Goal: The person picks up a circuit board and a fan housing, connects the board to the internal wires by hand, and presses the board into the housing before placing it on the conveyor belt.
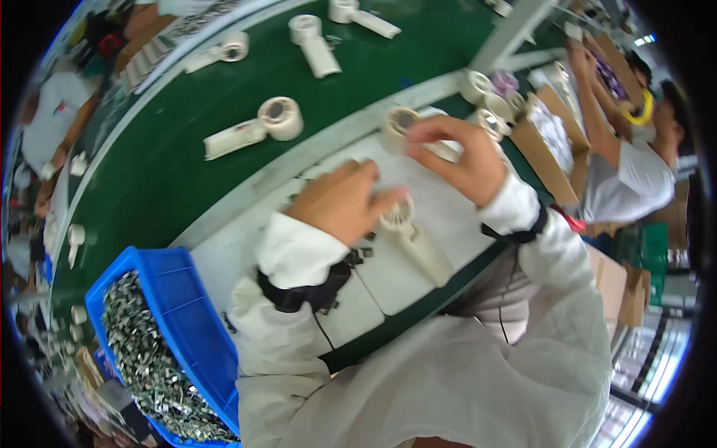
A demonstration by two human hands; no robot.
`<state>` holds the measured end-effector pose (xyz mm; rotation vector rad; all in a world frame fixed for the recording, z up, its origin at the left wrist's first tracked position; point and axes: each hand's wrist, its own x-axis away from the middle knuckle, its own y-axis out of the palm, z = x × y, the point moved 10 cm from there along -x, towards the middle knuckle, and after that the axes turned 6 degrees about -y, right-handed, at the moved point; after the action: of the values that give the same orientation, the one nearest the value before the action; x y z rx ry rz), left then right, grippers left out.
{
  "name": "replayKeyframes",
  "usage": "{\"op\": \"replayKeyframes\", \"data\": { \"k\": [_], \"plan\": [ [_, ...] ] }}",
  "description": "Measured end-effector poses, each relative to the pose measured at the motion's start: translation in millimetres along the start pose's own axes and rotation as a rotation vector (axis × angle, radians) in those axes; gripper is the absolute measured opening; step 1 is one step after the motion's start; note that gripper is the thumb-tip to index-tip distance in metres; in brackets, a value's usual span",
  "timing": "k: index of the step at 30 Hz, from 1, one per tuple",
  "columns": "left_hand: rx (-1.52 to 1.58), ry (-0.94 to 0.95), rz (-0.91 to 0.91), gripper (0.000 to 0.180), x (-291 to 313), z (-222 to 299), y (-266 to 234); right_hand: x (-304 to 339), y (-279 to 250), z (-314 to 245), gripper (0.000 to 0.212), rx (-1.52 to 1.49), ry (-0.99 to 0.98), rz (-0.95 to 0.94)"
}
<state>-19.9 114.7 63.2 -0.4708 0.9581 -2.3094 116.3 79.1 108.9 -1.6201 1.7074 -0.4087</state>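
A cream handheld fan housing (427, 254), with a ring-shaped head and long handle, lies on the white work surface in front of me. My left hand (336, 200) is over the surface just left of its head, the thumb reaching across the ring. Motion blurs its fingers, so its grip is unclear. To the right, my right hand (467, 158) has thumb and forefinger curled toward each other in a pinch. Anything between the tips is too blurred to name. Those tips are beside the round head of a second cream housing (396, 133). Small dark parts (361, 255) lie partly under my left wrist.
A blue bin (183, 299) with many small circuit boards (149, 358) stands at the left. Several cream housings, one near the rail (281, 119), lie on the green belt (179, 183). At right are a cardboard box (556, 149) and a co-worker (635, 175).
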Motion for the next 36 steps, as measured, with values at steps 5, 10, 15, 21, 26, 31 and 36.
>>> {"op": "replayKeyframes", "data": {
  "k": [5, 10, 15, 21, 26, 31, 36],
  "plan": [
    [0.02, 0.164, -0.128, 0.058, 8.6, 13.4, 24.6, 29.4, -26.1, 8.3, 0.058, 0.478, -0.073, 0.006],
    [-0.072, 0.106, -0.126, 0.05, 24.9, 3.4, 28.0, 45.3, -5.1, 50.2, 0.055, 0.26, 0.223, -0.084],
    [-0.095, 0.193, -0.094, 0.047, 21.2, 13.9, 23.8, 50.3, -2.0, 52.9, 0.051, 0.3, 0.205, -0.078],
    [-0.097, 0.147, -0.078, 0.05, 19.0, 19.7, 14.4, 58.4, -9.3, 54.6, 0.039, 0.452, 0.191, -0.065],
    [-0.096, 0.004, 0.036, 0.058, 18.0, 5.5, 3.8, 71.3, -6.3, 64.4, 0.042, 0.614, 0.289, -0.259],
    [-0.009, -0.26, -0.054, 0.065, 11.7, -18.4, 7.2, 79.2, -20.0, 55.1, 0.048, 0.757, 0.295, -0.246],
    [-0.14, -0.287, -0.02, 0.067, 8.3, -25.8, 19.0, 67.7, -10.3, 17.6, 0.035, 0.561, 0.303, -0.162]
  ]
}}
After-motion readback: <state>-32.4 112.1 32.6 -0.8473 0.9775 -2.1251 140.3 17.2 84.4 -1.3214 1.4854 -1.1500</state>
